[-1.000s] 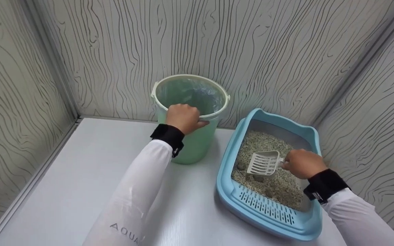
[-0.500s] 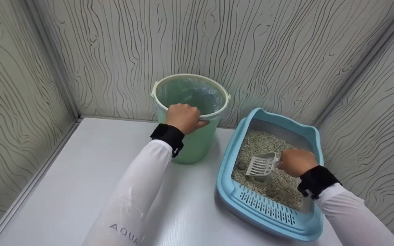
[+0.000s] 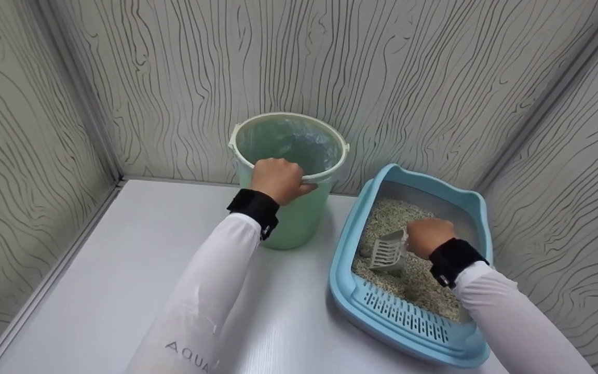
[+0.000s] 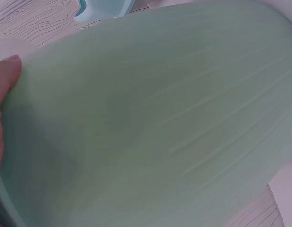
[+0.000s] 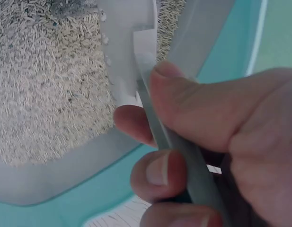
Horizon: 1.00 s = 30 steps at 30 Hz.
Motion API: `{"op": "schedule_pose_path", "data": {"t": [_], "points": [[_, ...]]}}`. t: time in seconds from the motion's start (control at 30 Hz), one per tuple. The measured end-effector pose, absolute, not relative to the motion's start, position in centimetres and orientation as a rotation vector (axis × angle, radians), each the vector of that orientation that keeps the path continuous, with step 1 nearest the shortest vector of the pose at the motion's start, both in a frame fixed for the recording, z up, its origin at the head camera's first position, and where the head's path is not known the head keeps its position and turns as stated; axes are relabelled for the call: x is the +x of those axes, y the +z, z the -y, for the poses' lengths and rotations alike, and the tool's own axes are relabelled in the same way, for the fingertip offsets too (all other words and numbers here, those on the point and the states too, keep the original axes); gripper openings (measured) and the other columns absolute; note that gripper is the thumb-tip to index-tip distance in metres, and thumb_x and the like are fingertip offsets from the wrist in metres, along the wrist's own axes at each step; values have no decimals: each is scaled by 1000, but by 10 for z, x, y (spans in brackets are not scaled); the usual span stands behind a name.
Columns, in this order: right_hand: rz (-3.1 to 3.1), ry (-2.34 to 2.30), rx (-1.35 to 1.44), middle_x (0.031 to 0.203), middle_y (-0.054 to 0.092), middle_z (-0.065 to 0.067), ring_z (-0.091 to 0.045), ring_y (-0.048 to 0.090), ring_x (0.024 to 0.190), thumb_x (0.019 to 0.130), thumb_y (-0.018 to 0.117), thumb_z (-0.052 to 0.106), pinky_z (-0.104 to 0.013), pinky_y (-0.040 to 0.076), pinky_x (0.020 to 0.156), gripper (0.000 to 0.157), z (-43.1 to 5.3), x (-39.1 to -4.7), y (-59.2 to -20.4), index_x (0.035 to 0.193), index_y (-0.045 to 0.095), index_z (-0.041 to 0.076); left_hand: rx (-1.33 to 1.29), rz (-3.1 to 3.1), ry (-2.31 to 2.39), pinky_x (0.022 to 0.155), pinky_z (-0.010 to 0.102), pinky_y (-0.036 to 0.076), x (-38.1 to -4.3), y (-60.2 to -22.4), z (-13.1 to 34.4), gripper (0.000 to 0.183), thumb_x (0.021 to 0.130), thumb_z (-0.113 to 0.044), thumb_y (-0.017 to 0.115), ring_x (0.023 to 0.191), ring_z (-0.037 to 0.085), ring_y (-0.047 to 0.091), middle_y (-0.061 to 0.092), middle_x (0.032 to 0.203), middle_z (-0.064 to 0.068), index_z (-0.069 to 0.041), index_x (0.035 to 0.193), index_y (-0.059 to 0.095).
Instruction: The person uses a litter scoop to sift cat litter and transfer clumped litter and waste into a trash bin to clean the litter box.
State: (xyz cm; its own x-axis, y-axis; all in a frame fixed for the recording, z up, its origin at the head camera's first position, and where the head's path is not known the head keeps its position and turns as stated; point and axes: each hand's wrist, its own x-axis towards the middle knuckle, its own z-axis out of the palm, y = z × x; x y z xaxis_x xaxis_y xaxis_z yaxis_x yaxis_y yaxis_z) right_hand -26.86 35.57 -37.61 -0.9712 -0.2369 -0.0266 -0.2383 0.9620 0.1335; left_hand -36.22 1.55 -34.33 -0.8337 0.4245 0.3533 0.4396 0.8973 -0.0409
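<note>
My left hand [image 3: 278, 180] grips the near rim of a pale green trash bin [image 3: 294, 226], which a clear plastic bag lines. In the left wrist view, the bin's wall [image 4: 150, 109] fills most of the picture, with my thumb at its left edge. My right hand [image 3: 430, 236] is curled round the handle of a slotted light-grey litter scoop [image 3: 386, 253]. The scoop is tilted over the cat litter [image 3: 400, 213] inside a blue litter box [image 3: 341, 270]. In the right wrist view, thumb and fingers wrap the handle beside the scoop's blade [image 5: 124, 52]; its lower edge meets the litter.
Bin and litter box stand side by side on a white table [image 3: 138, 249], with a gap between them. Wood-patterned panels [image 3: 190, 93] enclose the back and both sides. The litter box has a perforated front ledge [image 3: 405, 317].
My right hand has moved left and slightly away from me over the litter box. The scoop has turned more onto its side. My left hand and the bin have stayed put.
</note>
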Motion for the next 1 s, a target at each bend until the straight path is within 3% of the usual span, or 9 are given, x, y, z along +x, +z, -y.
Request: {"op": "schedule_pose_path", "data": {"t": [0.23,0.37,0.5,0.77,1.0], "points": [[-3069,92,-335,72,66,-12,-26,60,61,89,75,11,-44,48,57,14,-360,-278,-392,81,66,4,-622,2689,-63,50,38,29,-364,-340,-14,69,94,-72,60,55,21,40,34,56,0,-17,59,36],[-2984,-67,-277,62,50,0,-17,47,56,92,71,11,-34,37,54,28,-359,-281,-405,69,56,11,-614,2693,-63,50,38,28,-364,-341,-13,70,94,-72,61,55,21,39,33,56,0,-17,59,35],[-2870,-123,-223,63,41,3,-14,39,58,98,68,12,-32,32,59,34,-359,-281,-416,68,52,15,-643,2684,-82,49,37,26,-363,-343,-14,70,95,-70,61,54,21,37,30,56,-1,-17,58,33],[-2702,-99,-169,81,61,-7,-20,53,70,104,62,19,-36,41,67,19,-364,-288,-420,96,66,3,-623,2665,-77,50,38,25,-363,-342,-14,70,94,-72,61,54,21,36,30,56,-1,-17,58,34],[-2669,-137,-174,103,69,-17,-31,66,90,105,60,22,-47,51,80,26,-373,-289,-423,114,65,-2,-637,2690,-85,49,38,26,-362,-343,-15,70,95,-71,60,55,21,37,31,57,-1,-17,59,34]]}}
